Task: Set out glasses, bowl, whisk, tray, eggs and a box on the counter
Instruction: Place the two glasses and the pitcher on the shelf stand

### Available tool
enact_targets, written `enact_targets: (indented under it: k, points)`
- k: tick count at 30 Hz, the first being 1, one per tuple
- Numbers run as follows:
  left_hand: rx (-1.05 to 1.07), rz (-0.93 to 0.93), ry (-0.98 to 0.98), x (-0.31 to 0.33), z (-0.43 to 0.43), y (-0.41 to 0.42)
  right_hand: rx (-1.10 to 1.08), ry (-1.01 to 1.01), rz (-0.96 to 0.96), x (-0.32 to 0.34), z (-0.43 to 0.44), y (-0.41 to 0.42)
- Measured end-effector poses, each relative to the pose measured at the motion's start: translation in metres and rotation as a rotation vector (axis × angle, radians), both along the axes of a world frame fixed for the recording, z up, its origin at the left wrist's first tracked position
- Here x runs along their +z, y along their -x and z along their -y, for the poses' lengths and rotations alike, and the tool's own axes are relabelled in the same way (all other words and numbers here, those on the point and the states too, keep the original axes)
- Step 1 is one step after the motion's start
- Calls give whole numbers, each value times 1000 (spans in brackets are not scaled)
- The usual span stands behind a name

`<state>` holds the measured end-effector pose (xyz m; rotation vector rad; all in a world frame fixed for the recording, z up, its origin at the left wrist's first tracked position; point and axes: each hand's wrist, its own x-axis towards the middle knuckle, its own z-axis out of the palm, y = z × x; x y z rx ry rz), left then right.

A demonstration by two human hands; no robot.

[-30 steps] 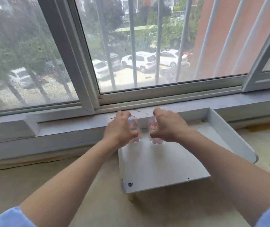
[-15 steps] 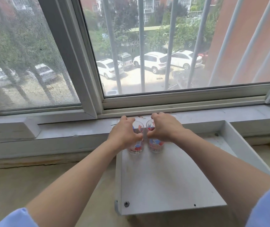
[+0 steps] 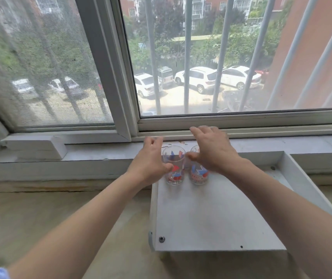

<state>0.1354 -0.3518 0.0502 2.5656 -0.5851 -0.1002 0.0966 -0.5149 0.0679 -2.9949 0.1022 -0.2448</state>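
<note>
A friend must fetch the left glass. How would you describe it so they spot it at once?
Under the window lies a grey board with two printed glasses at its far end. Take the left glass, by the board's left edge beside the left hand; its rim shows whole, while the right hand partly hides the right glass.

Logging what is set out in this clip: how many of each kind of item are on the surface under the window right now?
Clear glasses with red and blue print: 2
White flat board with a raised side, under the glasses: 1
Bowl, whisk, eggs, box: 0 in view
Total: 3
</note>
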Motion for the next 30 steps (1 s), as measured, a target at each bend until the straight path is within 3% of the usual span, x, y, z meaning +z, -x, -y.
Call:
enact_targets:
  k: [5,13,19,23,27,30]
  points:
    - [94,179,163,25,-40,33,167,-161,169,25,-50,18]
    - [383,257,240,25,-196,75,507,-226,53,18,-204,22]
    - [729,171,177,-9,-350,137,750,-243,-85,-10,-339,38]
    - [913,65,127,-33,-427,166,772,-296,-196,-35,-411,44]
    - [944,-81,31,-63,-472,169,721,-338,-252,-57,-458,42]
    - [931,-171,77,-78,-486,162,659,-358,-261,-68,-482,33]
